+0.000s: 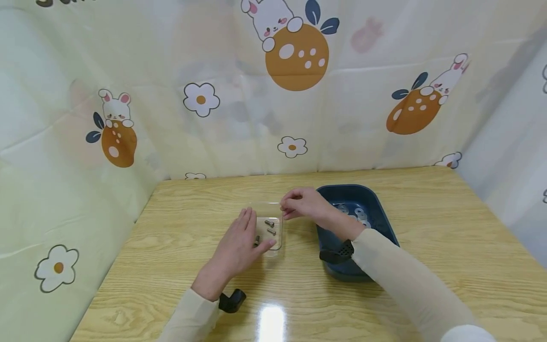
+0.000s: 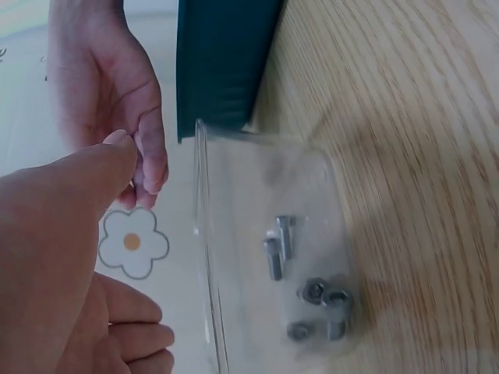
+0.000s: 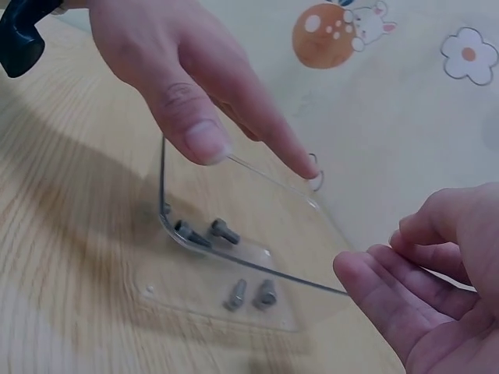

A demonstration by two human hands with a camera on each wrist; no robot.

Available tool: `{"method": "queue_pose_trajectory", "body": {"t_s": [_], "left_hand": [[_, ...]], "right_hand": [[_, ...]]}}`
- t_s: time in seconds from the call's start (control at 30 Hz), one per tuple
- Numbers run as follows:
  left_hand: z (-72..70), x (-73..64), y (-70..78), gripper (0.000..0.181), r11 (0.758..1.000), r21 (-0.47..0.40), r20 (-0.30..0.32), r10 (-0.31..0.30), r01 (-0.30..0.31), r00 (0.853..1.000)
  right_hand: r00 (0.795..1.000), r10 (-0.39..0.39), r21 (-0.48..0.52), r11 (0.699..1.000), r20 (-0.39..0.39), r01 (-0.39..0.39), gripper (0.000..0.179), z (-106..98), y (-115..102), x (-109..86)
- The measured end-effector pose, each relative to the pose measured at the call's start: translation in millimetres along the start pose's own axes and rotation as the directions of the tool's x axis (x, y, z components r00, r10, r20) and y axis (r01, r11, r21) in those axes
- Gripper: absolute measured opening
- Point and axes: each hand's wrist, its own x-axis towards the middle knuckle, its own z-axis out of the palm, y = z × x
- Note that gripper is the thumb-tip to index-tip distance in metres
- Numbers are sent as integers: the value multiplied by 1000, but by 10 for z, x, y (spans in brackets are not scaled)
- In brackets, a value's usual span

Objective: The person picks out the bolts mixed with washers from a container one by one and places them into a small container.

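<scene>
A clear plastic box [image 1: 278, 243] stands on the table, with several grey metal socket-head screws [image 2: 273, 257] lying on its bottom. My left hand [image 1: 239, 240] reaches over the box's left side, fingers extended and thumb apart, its fingertips close to the rim in the right wrist view. At the far right corner of the box is my right hand [image 1: 305, 205]. Its fingers [image 3: 390, 292] are loosely bent beside the rim, and no object shows between them. The left thumb partly hides that hand in the left wrist view.
Right of the box stands a dark blue bin [image 1: 386, 223], partly under my right forearm. Several pale ring-shaped pieces [image 1: 361, 214] lie inside it. The wooden table [image 1: 179, 228] backs onto a printed curtain [image 1: 239, 123]. Black wrist cameras [image 1: 232, 301] hang under both wrists.
</scene>
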Motion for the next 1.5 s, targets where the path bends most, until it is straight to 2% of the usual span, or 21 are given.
{"method": "queue_pose_trajectory", "body": {"t_s": [0.3, 0.53, 0.83, 1.07, 1.3, 1.5], "left_hand": [[-18, 48, 111, 95, 999, -47, 9, 16, -15, 1000], [-7, 90, 182, 94, 999, -39, 35, 24, -23, 999], [11, 149, 293, 95, 997, -31, 35, 65, -63, 997], [25, 188, 382, 95, 997, -36, 50, 66, -64, 997], [66, 220, 471, 96, 996, -43, 84, 78, -74, 993], [98, 243, 580, 95, 994, -41, 90, 103, -100, 991]], "right_hand": [[1000, -13, 58, 998, -27, 14, 24, -229, -24, -65], [998, -31, 21, 999, -49, 32, 26, -414, -29, -130], [996, -13, -1, 1000, -93, 13, 32, -647, 13, -187], [989, -3, -10, 1000, -149, 2, 35, -803, 72, -231], [982, 1, -57, 998, -189, -12, 34, -921, 162, -270], [980, 13, -103, 994, -200, -35, 34, -968, 249, -282]]}}
